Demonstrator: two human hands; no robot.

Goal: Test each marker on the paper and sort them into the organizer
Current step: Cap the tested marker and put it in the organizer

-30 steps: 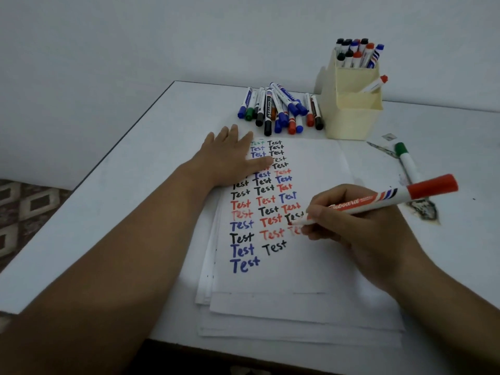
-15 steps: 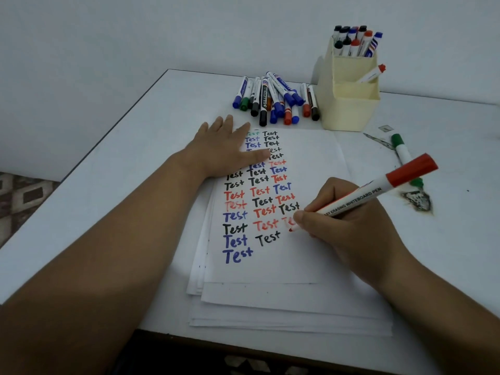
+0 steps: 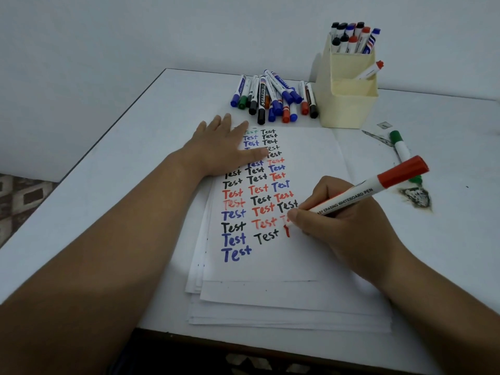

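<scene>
On the paper (image 3: 311,158), the left hand (image 3: 221,147) lies flat, fingers spread, pinning the sheet, while the right hand (image 3: 332,212) pinches the red marker (image 3: 378,188), its tip marking beside the last "Test"; the organizer (image 3: 349,104) waits beyond.

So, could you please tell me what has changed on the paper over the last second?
The right hand, gripping the red marker, has dropped to the next row of the paper and begun a fresh red stroke beside the black "Test". The left hand stays pressed flat on the sheet; the marker pile and organizer are unchanged.
</scene>
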